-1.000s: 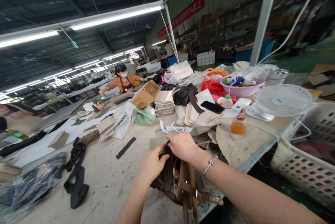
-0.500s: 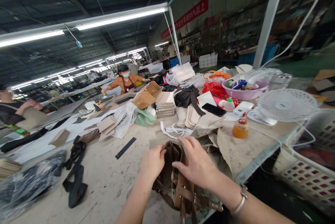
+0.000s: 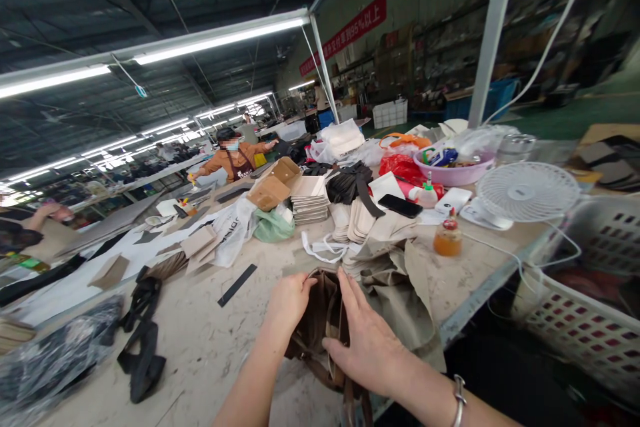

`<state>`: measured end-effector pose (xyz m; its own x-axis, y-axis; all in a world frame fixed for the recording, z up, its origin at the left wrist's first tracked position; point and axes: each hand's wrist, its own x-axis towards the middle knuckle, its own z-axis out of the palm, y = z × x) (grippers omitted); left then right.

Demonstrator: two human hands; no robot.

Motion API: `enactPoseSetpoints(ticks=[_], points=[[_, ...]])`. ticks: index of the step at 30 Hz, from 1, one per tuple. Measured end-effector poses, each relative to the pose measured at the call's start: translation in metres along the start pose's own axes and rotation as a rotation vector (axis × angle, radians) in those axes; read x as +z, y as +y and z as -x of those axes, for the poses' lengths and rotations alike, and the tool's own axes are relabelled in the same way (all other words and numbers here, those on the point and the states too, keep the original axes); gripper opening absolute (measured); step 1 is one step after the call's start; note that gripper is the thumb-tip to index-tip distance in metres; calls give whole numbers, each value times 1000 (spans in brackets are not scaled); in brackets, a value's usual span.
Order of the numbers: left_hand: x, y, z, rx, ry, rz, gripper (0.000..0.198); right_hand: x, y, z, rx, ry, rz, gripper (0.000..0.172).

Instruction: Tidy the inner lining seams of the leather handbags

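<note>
Pinching the brown bag by its edge, left hand, room toward black strap.

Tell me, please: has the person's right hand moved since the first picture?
Yes: judged against the black smartphone, the right hand has moved down and slightly rightward in the view.

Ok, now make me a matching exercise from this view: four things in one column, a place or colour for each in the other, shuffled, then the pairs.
Column one
1. bag
2. fan
3. basin
4. red-topped bottle

Column two
A. light purple
B. orange contents
C. between the left hand and right hand
D. white

Pairs: 1-C, 2-D, 3-A, 4-B
</note>
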<state>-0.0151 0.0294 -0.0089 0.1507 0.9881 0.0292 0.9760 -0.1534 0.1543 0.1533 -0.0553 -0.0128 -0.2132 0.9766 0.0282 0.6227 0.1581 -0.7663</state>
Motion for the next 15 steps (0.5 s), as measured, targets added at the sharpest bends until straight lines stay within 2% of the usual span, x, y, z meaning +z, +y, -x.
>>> enactPoseSetpoints(ticks=[5,15], points=[[0,1,4,25,1,-54,31,-10,4,-1,-11,-3,-19,100],[3,4,5,16,4,-138,36,-10,12,6,-60,7,-16,89]])
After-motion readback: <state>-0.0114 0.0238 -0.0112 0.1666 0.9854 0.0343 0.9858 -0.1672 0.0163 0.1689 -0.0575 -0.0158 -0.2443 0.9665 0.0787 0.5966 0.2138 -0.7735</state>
